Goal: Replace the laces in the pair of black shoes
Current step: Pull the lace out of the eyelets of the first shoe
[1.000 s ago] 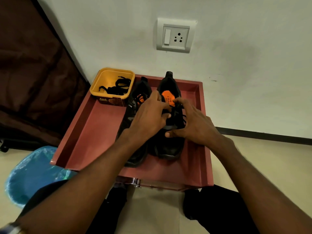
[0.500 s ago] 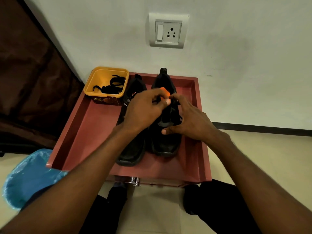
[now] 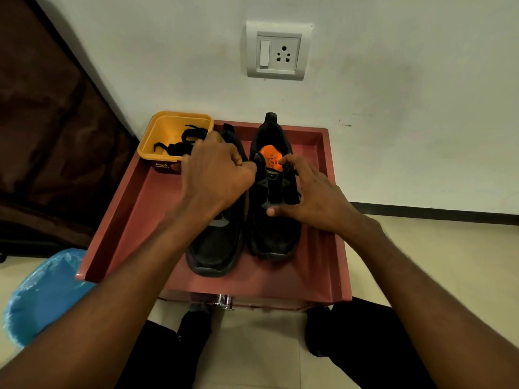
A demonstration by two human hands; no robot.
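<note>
Centre frame, on the red tray point(image 3: 134, 220): two black shoes side by side, right shoe point(image 3: 276, 209) with orange insole now uncovered, where half a second ago both hands crowded over it. Left hand point(image 3: 217, 175) drawn back leftward, fingers curled, pinching something at the collar, probably lace, cannot tell. Right hand point(image 3: 306, 197) fingers spread loosely on the tongue. Spare laces point(image 3: 179, 143) wait in the yellow tub point(image 3: 157, 141), upper left. Likely still unlacing.

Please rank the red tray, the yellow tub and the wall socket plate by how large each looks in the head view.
1. Red rimmed tray, by far the largest.
2. Yellow plastic tub and white wall socket plate look about alike; the tub is partly hidden behind the left hand, so I cannot rank them.
</note>
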